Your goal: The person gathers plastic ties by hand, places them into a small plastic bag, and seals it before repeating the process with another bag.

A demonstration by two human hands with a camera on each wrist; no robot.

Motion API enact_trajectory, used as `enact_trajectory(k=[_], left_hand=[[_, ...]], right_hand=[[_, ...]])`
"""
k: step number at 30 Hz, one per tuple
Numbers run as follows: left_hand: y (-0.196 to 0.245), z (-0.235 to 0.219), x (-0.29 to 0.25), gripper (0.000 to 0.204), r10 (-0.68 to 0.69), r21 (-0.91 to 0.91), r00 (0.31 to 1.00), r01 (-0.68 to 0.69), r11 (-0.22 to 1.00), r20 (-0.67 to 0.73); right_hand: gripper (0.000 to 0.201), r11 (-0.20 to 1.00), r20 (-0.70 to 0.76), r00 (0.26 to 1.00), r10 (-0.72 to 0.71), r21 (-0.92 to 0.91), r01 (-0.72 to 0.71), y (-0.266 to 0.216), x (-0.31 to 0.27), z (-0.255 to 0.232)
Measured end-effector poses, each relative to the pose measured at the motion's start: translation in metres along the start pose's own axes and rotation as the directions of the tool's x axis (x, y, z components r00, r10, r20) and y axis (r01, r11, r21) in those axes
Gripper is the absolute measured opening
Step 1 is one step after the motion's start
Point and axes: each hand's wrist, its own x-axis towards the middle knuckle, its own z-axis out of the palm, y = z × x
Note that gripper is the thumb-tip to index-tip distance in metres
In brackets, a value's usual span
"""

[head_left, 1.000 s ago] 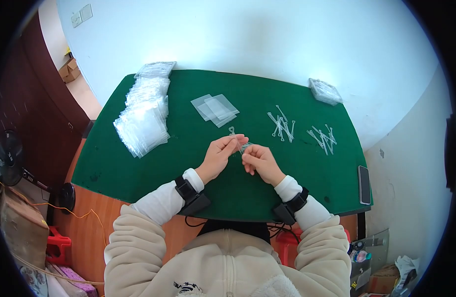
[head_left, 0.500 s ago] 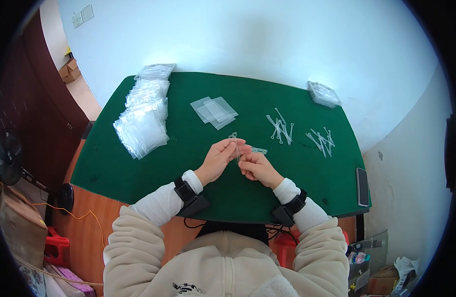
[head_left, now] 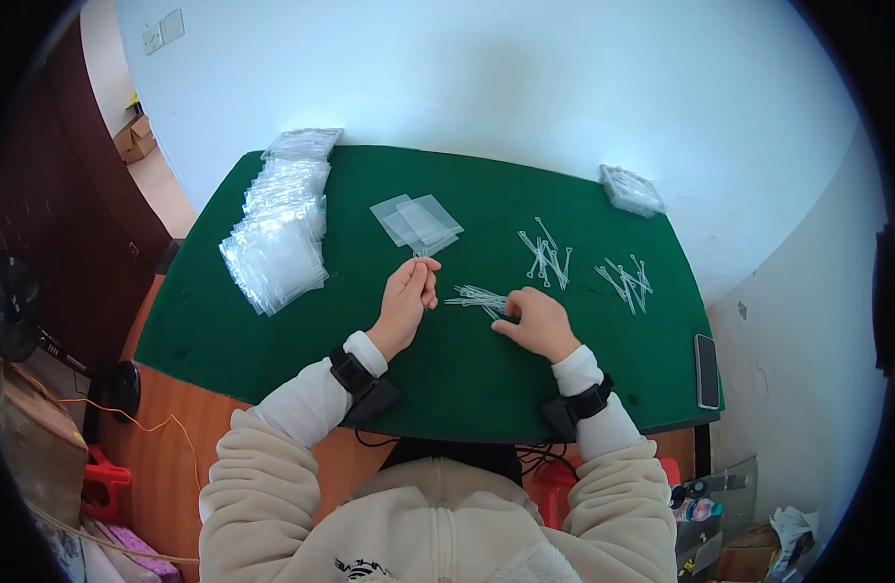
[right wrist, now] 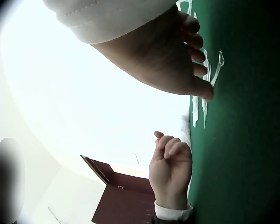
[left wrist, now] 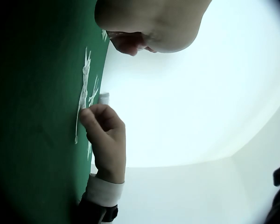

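My left hand (head_left: 406, 296) pinches a few thin clear sticks (head_left: 420, 255) between thumb and fingers; their small looped ends stick out past the fingertips. Just in front of it lie overlapping clear square sleeves (head_left: 430, 223). My right hand (head_left: 540, 323) is over the right end of a loose pile of similar sticks (head_left: 476, 297), thumb and forefinger apart. In the right wrist view its thumb (right wrist: 203, 89) reaches to a stick (right wrist: 218, 67) on the green cloth. From the left wrist view, the right hand (left wrist: 109, 140) is low beside the pile.
A long fanned stack of clear sleeves (head_left: 277, 253) covers the table's left side. Two more stick piles lie right, one nearer (head_left: 544, 257), one farther (head_left: 625, 282). A wrapped packet (head_left: 632, 190) sits at the back right, a phone (head_left: 706, 371) on the right edge.
My hands have moved apart: the left, with its sticks, has gone left toward the sleeves. The right has left the held sticks and moved right to the loose pile.
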Motion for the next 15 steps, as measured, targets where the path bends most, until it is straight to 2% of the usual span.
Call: enact_trajectory(k=[2, 3, 6, 7, 9, 11, 14, 15], left_hand=[[-0.001, -0.004, 0.002, 0.022, -0.016, 0.004, 1.000, 0.016, 1.000, -0.007], [-0.001, -0.005, 0.003, 0.022, -0.054, -0.001, 0.999, 0.054, 0.999, 0.007], [-0.002, -0.005, 0.004, 0.023, -0.128, -0.007, 0.991, 0.128, 0.992, 0.037], [0.000, -0.005, 0.003, 0.023, -0.165, -0.002, 0.985, 0.165, 0.986, 0.050], [0.002, -0.004, 0.001, 0.024, -0.241, 0.007, 0.968, 0.241, 0.971, 0.073], [0.004, -0.002, 0.000, 0.024, -0.246, 0.006, 0.968, 0.246, 0.969, 0.057], [0.006, -0.001, 0.002, 0.025, -0.254, 0.001, 0.967, 0.254, 0.967, 0.025], [0.006, -0.002, 0.002, 0.025, -0.238, -0.019, 0.971, 0.238, 0.971, 0.008]], right_hand=[[0.020, 0.989, 0.111, 0.987, 0.118, -0.100, -0.107, 0.006, -0.002, -0.006], [0.020, 0.989, 0.111, 0.986, 0.121, -0.100, -0.110, 0.009, -0.003, -0.006], [0.017, 0.991, 0.256, 0.958, 0.129, -0.054, -0.120, 0.022, -0.001, 0.000], [0.017, 0.991, 0.255, 0.958, 0.129, -0.053, -0.120, 0.022, -0.001, 0.000], [0.016, 0.994, 0.260, 0.960, 0.104, -0.069, -0.089, 0.023, -0.002, 0.001], [0.016, 0.994, 0.263, 0.960, 0.094, -0.076, -0.077, 0.023, -0.003, 0.002], [0.014, 0.996, 0.269, 0.960, -0.077, -0.022, 0.086, 0.021, -0.001, -0.002], [0.014, 0.996, 0.270, 0.960, -0.076, -0.020, 0.085, 0.019, 0.000, -0.003]])
